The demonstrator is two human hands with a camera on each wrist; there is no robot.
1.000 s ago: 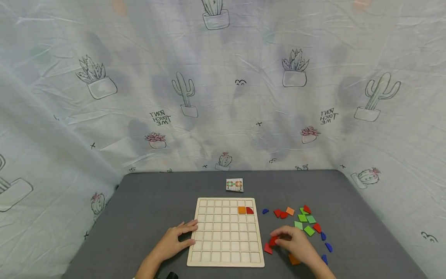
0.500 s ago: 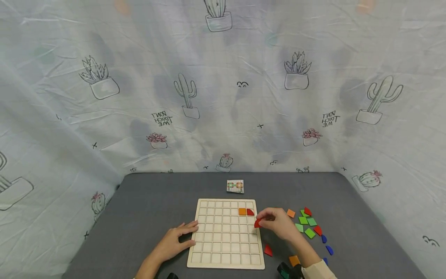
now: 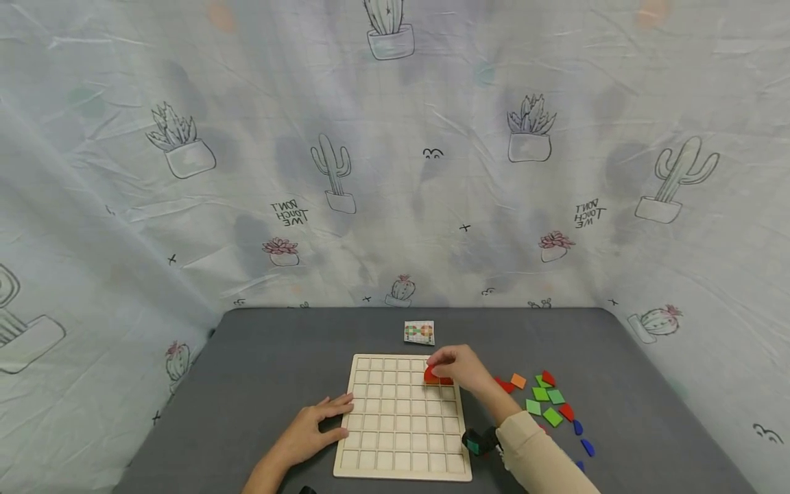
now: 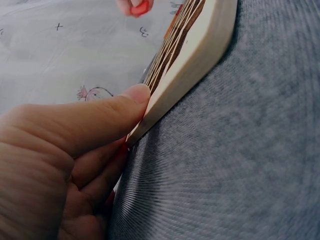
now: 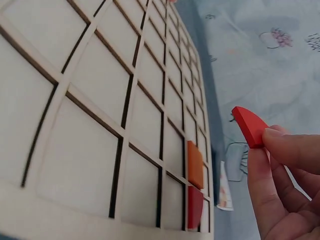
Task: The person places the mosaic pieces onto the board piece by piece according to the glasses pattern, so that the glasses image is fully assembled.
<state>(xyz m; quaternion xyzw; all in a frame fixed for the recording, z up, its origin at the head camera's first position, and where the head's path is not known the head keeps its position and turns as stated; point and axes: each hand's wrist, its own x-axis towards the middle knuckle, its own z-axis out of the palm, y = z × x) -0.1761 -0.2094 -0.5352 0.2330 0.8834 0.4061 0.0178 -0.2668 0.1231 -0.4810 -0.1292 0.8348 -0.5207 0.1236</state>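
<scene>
A wooden grid board (image 3: 401, 418) lies on the dark grey table. My left hand (image 3: 305, 433) rests against its left side with extended fingers; in the left wrist view, the thumb (image 4: 117, 112) touches the board's edge. Over the upper right cells, my right hand (image 3: 461, 368) pinches a red quarter-circle tile (image 5: 250, 127) between thumb and fingertips, raised off the board. Two tiles sit in neighbouring cells there: an orange square tile (image 5: 195, 165) and another red quarter-circle tile (image 5: 195, 207). In the head view, the held tile and hand partly cover them.
Loose tiles lie right of the board: green tiles (image 3: 540, 394), blue half-circle tiles (image 3: 588, 448), red tiles (image 3: 566, 412) and an orange square (image 3: 518, 381). A small pattern card (image 3: 419, 333) stands behind the board. A printed cloth (image 3: 395, 171) hangs beyond the table.
The right hand has carried the red tile from the loose pieces, leftward and away from me, over the board's upper right. The left hand stays at the board's left edge.
</scene>
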